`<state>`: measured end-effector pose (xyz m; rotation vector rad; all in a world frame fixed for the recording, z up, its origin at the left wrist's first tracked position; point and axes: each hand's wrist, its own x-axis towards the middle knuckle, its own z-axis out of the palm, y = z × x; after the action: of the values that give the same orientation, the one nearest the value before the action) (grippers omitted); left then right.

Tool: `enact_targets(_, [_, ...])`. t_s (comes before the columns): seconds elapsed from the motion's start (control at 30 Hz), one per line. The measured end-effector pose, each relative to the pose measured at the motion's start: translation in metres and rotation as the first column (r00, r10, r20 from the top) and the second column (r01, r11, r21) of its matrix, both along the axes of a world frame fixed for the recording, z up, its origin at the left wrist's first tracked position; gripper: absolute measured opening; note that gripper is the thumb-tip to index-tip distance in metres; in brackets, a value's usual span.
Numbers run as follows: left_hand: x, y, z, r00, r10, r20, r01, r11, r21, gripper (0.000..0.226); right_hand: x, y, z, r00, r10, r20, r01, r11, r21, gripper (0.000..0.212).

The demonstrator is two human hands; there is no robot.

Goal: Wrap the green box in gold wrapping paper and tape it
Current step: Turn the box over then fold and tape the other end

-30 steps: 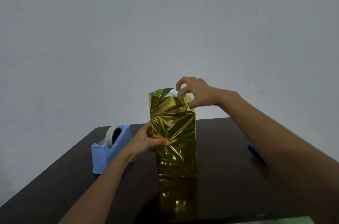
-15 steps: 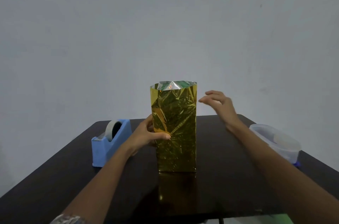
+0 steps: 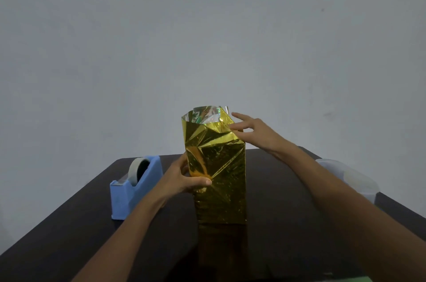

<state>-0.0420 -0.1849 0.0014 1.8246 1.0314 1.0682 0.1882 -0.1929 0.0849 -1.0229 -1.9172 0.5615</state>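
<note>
The box stands upright on the dark table [image 3: 288, 224], covered all round in crinkled gold wrapping paper [image 3: 219, 175]; no green shows. The paper's top end stands open as a tube with a silvery inside. My left hand [image 3: 182, 180] holds the wrapped box at mid height on its left side, thumb across the front. My right hand [image 3: 251, 131] is at the upper right corner, fingers spread and straight, pressing the paper's top edge inward. A blue tape dispenser [image 3: 131, 187] with a roll of tape stands left of the box.
A translucent plastic container [image 3: 348, 178] with a lid sits at the table's right edge. A pale wall fills the background. A green strip [image 3: 341, 279] shows at the bottom right edge of the view.
My right hand let go of the paper's top, drew away to the right, and has now come back to push the upper right corner inward. My left hand kept its hold.
</note>
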Motion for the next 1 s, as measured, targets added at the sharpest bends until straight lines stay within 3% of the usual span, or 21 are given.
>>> enact_targets(0.2, [-0.003, 0.008, -0.004, 0.999, 0.026, -0.043, -0.024, 0.999, 0.037, 0.085, 0.0, -0.003, 0.01, 0.995, 0.085, 0.054, -0.078, 0.989, -0.126, 0.039])
enact_targets(0.57, [-0.004, -0.001, -0.001, 0.998, 0.03, -0.054, -0.027, 0.999, 0.042, 0.083, -0.01, -0.012, 0.014, 0.965, -0.001, 0.264, 0.039, 0.99, -0.137, 0.066])
enact_targets(0.63, [-0.007, -0.009, 0.009, 0.999, -0.043, 0.002, 0.043, 0.995, -0.087, 0.086, -0.011, -0.013, 0.013, 0.965, -0.02, 0.261, 0.059, 0.988, -0.142, 0.071])
enact_targets(0.7, [-0.012, -0.016, 0.029, 0.975, -0.144, 0.171, 0.19, 0.935, -0.299, 0.084, -0.011, -0.013, 0.012, 0.968, -0.017, 0.252, 0.057, 0.986, -0.153, 0.074])
enact_targets(0.8, [-0.019, -0.01, 0.076, 0.962, -0.05, 0.27, 0.171, 0.878, -0.447, 0.103, -0.011, -0.013, 0.012, 0.964, -0.023, 0.265, 0.064, 0.987, -0.147, 0.077])
enact_targets(0.87, [-0.012, -0.009, 0.109, 0.988, 0.024, 0.154, 0.054, 0.875, -0.481, 0.108, -0.012, -0.012, 0.012, 0.962, -0.032, 0.272, 0.073, 0.987, -0.14, 0.078])
enact_targets(0.93, [0.006, -0.02, 0.131, 0.992, 0.036, -0.12, -0.085, 0.897, -0.434, 0.099, -0.013, -0.012, 0.011, 0.959, -0.041, 0.28, 0.083, 0.987, -0.139, 0.08])
enact_targets(1.0, [0.028, -0.028, 0.141, 0.928, 0.04, -0.371, -0.173, 0.927, -0.332, 0.082, -0.012, -0.012, 0.01, 0.959, -0.028, 0.281, 0.07, 0.987, -0.142, 0.088])
